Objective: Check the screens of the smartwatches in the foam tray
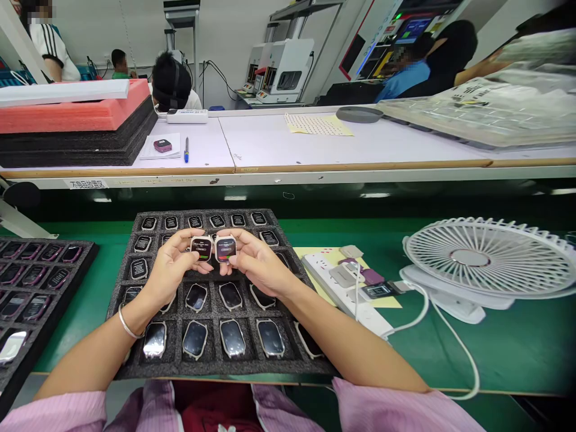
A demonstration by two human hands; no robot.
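Observation:
My left hand (pixel 177 261) pinches a smartwatch body without a strap (pixel 202 248), its screen lit and facing me. Close beside it, a second smartwatch body (pixel 225 248) is gripped by my right hand (pixel 247 255), also lit, with a red strip low on the display. Both thumbs rest at the lower screen edges. The two watches are held over a dark foam tray (pixel 173 324) whose pockets hold several more light-framed watch bodies. Those in the far rows show white text, while the near ones have dark screens. My forearms and hands hide some pockets.
On the left is another foam tray (pixel 85 255) of purple-framed watches. To the right are a white power strip (pixel 321 270) with chargers and cables, and a white fan (pixel 470 258). A raised shelf (pixel 261 141) behind bears foam sheets (pixel 63 114), a pen (pixel 186 150) and plastic trays (pixel 450 120).

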